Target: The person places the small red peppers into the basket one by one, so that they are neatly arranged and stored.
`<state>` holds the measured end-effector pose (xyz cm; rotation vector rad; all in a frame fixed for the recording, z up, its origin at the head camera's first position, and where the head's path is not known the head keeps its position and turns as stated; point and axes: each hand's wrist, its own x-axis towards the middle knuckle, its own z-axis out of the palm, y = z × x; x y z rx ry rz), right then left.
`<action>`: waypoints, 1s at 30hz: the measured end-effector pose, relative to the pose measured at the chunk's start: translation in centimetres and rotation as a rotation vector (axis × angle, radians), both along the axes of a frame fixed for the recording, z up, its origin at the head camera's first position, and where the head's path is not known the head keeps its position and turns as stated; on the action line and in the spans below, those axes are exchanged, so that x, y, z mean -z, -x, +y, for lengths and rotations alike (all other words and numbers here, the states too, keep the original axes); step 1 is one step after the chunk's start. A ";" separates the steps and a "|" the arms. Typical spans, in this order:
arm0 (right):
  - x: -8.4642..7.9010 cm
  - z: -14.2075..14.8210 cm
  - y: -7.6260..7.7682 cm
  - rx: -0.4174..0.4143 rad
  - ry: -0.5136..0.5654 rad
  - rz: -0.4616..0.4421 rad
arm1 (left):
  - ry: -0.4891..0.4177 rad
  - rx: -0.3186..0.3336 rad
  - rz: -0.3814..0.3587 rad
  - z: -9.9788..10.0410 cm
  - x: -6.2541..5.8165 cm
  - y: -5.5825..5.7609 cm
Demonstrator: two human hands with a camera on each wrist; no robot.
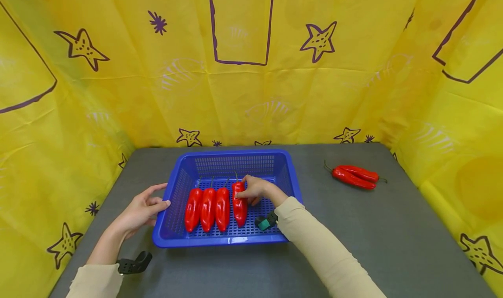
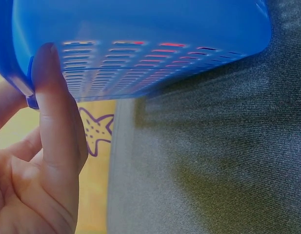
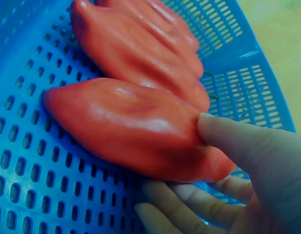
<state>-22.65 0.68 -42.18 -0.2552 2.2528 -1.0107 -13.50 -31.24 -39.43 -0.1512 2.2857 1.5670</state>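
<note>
A blue plastic basket [image 1: 232, 241] with slotted walls stands on the grey table. At its left side my left hand [image 1: 140, 207] pinches the rim; in the left wrist view the thumb [image 2: 55, 107] lies along the outer wall. Inside the basket my right hand [image 1: 257, 188] grips a red pepper [image 1: 239, 210] near its stem end, thumb on one side and fingers on the other. To the left of it three more red peppers [image 1: 208, 208] lie side by side, stems pointing away. The right wrist view shows the held pepper [image 3: 126, 126] low over the slotted floor, close beside the row.
Two more red peppers [image 1: 355, 176] lie together on the table [image 1: 353, 219], right of the basket. Yellow cloth [image 1: 243, 97] printed with starfish hangs behind and along both sides. A dark strap device [image 1: 135, 263] sits at my left wrist.
</note>
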 end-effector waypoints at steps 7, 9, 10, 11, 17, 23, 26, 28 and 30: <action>0.4 -0.1 0.2 0.012 0.023 -0.043 | 0.002 -0.006 0.001 0.1 0.0 -0.1; 0.7 -0.2 0.3 0.010 0.028 -0.052 | -0.001 -0.006 0.003 0.1 -0.1 -0.1; 0.8 -0.2 0.3 0.008 0.029 -0.055 | -0.002 -0.006 0.003 0.1 -0.1 -0.1; 0.8 -0.3 0.3 0.005 0.030 -0.058 | -0.001 -0.006 0.003 0.1 -0.1 0.0; 1.0 -0.4 0.3 0.005 0.054 -0.089 | -0.001 -0.008 -0.001 0.1 -0.1 0.0; 1.0 -0.5 0.3 0.009 0.055 -0.109 | 0.003 -0.007 -0.002 0.1 -0.1 0.0; 0.9 -0.6 0.2 0.006 0.044 -0.108 | 0.002 -0.007 -0.002 0.1 -0.1 0.0; 1.0 -0.6 0.2 0.001 0.037 -0.106 | 0.001 -0.006 -0.002 0.1 -0.2 0.0; 0.9 -0.6 0.2 -0.006 0.030 -0.105 | -0.001 -0.006 -0.002 0.1 -0.2 0.0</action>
